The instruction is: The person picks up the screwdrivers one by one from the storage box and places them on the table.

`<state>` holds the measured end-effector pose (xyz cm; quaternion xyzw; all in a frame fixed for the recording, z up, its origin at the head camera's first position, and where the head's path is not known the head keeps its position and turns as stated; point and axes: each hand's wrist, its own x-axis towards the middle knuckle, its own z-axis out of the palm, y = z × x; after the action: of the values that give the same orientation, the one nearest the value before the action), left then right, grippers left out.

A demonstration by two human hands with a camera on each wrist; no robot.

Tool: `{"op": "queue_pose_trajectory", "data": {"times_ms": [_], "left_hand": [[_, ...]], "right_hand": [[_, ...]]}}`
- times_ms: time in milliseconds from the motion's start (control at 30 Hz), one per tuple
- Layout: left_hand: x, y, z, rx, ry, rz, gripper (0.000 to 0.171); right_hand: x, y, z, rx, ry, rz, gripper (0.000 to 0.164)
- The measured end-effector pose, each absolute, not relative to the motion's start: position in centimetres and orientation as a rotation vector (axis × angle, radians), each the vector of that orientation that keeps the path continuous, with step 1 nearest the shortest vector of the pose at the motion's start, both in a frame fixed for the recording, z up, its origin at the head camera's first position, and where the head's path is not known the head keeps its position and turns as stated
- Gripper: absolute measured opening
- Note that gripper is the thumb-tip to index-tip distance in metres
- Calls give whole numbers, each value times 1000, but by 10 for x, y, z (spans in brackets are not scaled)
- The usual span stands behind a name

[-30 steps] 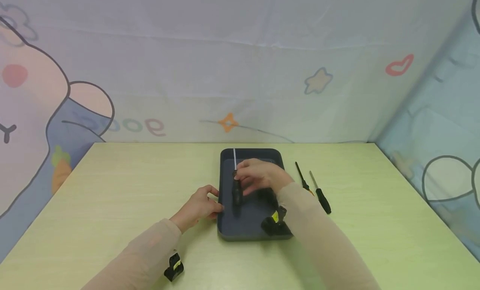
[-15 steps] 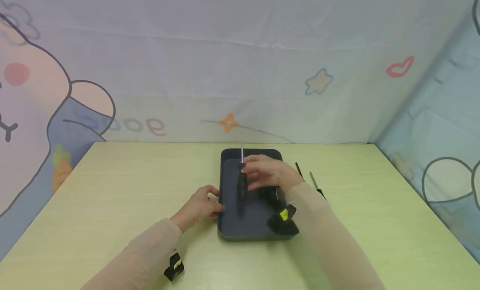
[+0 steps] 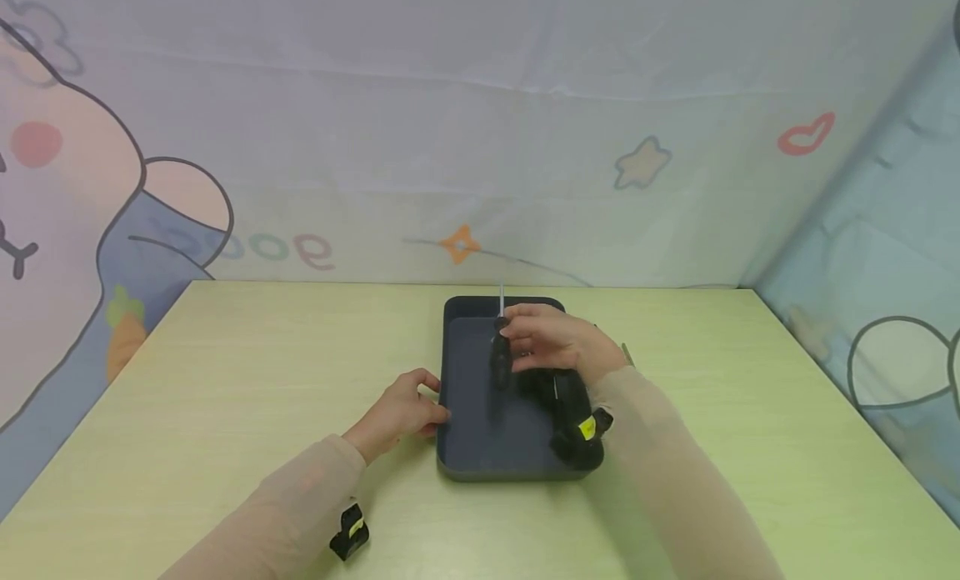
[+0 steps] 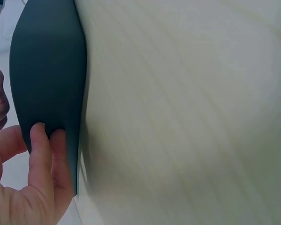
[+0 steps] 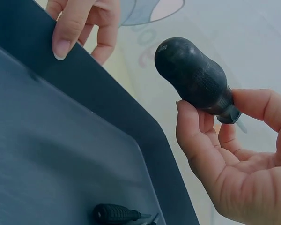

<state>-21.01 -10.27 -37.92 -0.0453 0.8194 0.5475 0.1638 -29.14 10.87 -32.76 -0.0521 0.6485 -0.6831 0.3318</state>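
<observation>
My right hand (image 3: 551, 338) pinches a screwdriver between thumb and fingers, near where its black handle (image 3: 500, 359) meets the metal shaft. It is held over the dark tray (image 3: 480, 434), shaft pointing away from me. In the right wrist view the bulbous end of the screwdriver (image 5: 192, 72) faces the camera. My left hand (image 3: 401, 407) grips the tray's left wall, thumb over the rim and fingers against the outside (image 4: 49, 70). Inside the tray lies another black-handled screwdriver (image 5: 114, 213), mostly hidden in the head view behind the right hand and wrist.
Just right of the tray a screwdriver shaft (image 3: 627, 355) shows past the right wrist; the sleeve hides the rest. The tray stands on a light wooden table (image 3: 300, 347). A printed cloth (image 3: 480, 147) hangs along the table's far edge.
My right hand has moved right across the tray with the screwdriver. Its forearm now covers most of the screwdrivers lying right of the tray. The left hand has stayed on the tray's wall.
</observation>
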Motion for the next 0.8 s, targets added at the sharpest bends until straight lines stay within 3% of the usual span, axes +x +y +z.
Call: {"op": "queue_pose_trajectory", "data": {"times_ms": [567,800], "left_hand": [[-209,-102,-381,-98,2348,1564,32],[-209,-102,-380,-100,2328,1591,32]], "right_hand": [[-292,140,-319,-118,1657,-1835,37],[-293,151,-318,-110,1632,-1877,24]]}}
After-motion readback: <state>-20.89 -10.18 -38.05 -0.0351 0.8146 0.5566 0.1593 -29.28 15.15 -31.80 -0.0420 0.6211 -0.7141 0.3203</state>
